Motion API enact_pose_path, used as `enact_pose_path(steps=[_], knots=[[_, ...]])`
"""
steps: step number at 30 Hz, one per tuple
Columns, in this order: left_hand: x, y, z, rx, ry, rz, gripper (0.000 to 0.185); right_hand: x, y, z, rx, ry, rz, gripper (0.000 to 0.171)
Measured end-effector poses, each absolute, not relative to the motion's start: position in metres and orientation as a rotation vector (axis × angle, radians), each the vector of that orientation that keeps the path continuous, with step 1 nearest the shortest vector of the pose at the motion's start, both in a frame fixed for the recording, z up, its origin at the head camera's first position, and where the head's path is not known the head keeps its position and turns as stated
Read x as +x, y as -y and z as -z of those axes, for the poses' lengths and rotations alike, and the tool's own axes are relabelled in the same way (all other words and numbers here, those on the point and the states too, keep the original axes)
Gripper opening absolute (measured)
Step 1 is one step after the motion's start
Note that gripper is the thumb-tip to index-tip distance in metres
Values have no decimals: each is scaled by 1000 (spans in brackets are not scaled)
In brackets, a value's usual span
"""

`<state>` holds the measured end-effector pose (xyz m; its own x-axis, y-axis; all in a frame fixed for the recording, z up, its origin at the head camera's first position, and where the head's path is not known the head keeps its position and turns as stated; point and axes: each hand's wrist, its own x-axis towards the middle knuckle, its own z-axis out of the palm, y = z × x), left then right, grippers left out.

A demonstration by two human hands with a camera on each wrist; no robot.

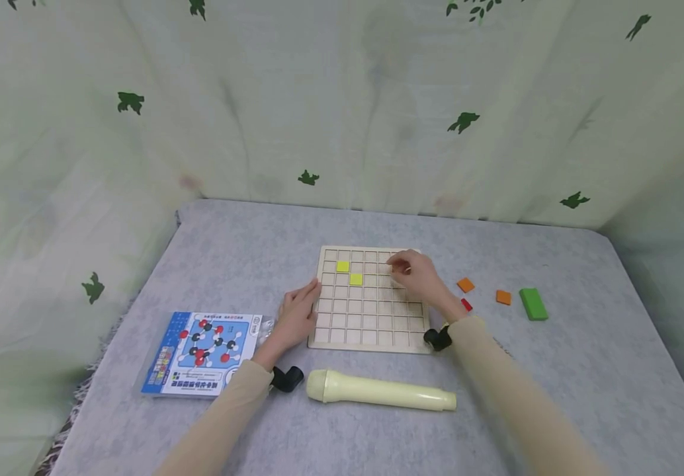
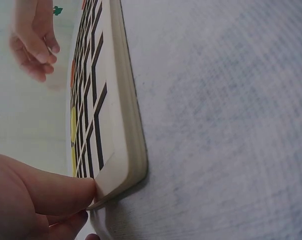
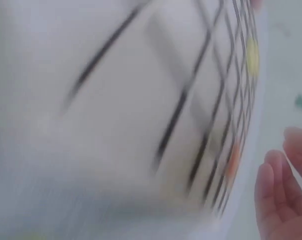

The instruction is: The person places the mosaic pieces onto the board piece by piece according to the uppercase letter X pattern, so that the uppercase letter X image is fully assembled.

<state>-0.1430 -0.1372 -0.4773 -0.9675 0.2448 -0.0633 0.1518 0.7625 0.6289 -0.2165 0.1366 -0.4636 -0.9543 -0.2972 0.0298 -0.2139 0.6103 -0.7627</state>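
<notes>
Cream tube point(image 1: 380, 391) lies nearest us, in front of the wooden grid board point(image 1: 372, 330).
From the left we note a blue booklet point(image 1: 205, 354); the left hand point(image 1: 296, 317) with fingers pressed flat on the board's left edge; two yellow tiles point(image 1: 349, 272) in the cells; the right hand point(image 1: 419, 274) over the far right cells, grip undeterminable, its wrist view blurred; orange tiles point(image 1: 485, 291) and a green block point(image 1: 533, 303) beyond.

A blue molecule booklet point(image 1: 202, 354), a pale yellow tube point(image 1: 380, 391) and a green block point(image 1: 533, 303) lie on the grey table point(image 1: 586, 370).
</notes>
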Motion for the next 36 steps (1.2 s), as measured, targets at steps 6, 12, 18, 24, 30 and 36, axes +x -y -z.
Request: enact_pose_path(steps=[6, 12, 18, 24, 30, 36], knots=[[-143, 136, 478, 313, -2814, -982, 56, -209, -208, 462, -181, -2778, 1239, 25], [-142, 138, 479, 312, -2822, -978, 56, -199, -253, 466, -36, -2789, 1105, 31], [-143, 137, 479, 313, -2832, -952, 56, -194, -265, 473, -89, -2785, 1014, 34], [-144, 137, 480, 312, -2833, -946, 57, -196, -263, 476, -117, -2815, 956, 31], [-144, 137, 479, 315, -2834, -962, 57, -196, -255, 474, -108, -2822, 976, 30], [-143, 137, 479, 314, -2833, -961, 57, -200, -228, 468, -273, -2815, 1135, 28]])
